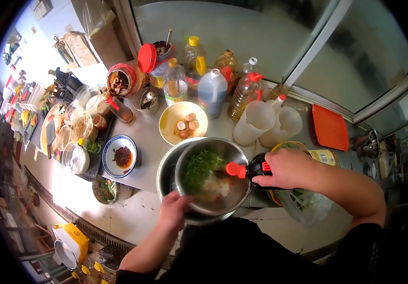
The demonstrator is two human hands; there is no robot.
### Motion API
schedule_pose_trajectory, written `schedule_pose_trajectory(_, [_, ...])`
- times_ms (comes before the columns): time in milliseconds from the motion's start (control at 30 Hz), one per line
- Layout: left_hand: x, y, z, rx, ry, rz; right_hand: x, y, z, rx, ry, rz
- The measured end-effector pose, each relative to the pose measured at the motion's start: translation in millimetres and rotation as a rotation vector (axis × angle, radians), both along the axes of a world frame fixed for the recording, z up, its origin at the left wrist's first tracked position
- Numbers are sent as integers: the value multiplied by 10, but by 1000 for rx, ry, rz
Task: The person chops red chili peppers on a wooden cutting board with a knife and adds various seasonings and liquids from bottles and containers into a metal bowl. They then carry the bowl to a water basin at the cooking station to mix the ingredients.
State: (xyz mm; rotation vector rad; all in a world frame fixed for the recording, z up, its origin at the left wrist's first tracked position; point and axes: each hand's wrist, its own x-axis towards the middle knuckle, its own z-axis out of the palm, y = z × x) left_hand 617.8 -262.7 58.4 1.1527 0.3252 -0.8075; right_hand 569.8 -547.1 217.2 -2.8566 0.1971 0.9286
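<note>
My left hand is closed on the near-left rim of a steel mixing bowl. Chopped greens fill its left part, beside a pale, wet, minced-looking mass. This bowl rests tilted in or on a larger metal basin. In my right hand is a dark sauce bottle with a red cap. The bottle lies almost level, its mouth over the bowl's right side. Whether liquid is flowing out cannot be made out. Just behind stands a cream bowl holding several eggshells.
A blue-rimmed plate with dark red sauce sits left. Oil bottles and two white jugs line the back. An orange tray lies right. A clear plastic bag with greens hangs over the counter's front edge.
</note>
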Motion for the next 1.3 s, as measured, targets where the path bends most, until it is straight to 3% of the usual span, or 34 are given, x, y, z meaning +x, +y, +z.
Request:
schedule_pose_trajectory(300, [-43, 67, -63, -25, 12, -10, -105, 8, 8, -6, 2, 13])
schedule_pose_trajectory(500, [-55, 26, -30, -32, 10, -11, -180, -20, 51, 23, -1, -105])
schedule_pose_trajectory(700, [-56, -29, -5, -50, 6, -14, -329, -229, 79, 216, -42, -232])
schedule_pose_trajectory(900, [-14, -141, 62, -23, 12, -24, -644, -728, 105, 560, -410, -341])
schedule_pose_trajectory(967, [0, -148, 37, -23, 7, -33, -629, -934, 215, 694, -813, -453])
schedule_pose_trajectory(1033, [20, -130, -7, 19, -25, -80, -493, -1357, 184, 1131, -1094, -705])
schedule_pose_trajectory(1100, [10, -164, 4, -7, -15, -57, -363, -1885, 463, 1192, -1051, -448])
schedule_pose_trajectory(1167, [14, -168, 34, 22, 4, -23, -121, -1980, 914, 1448, -914, -487])
schedule_pose_trajectory(1233, [0, -193, 66, 36, 16, -1, 364, -2021, 857, 1126, -1330, -710])
schedule_pose_trajectory(1300, [-1, -215, 149, 66, 55, 49, 776, -2147, 699, 1092, -1366, -692])
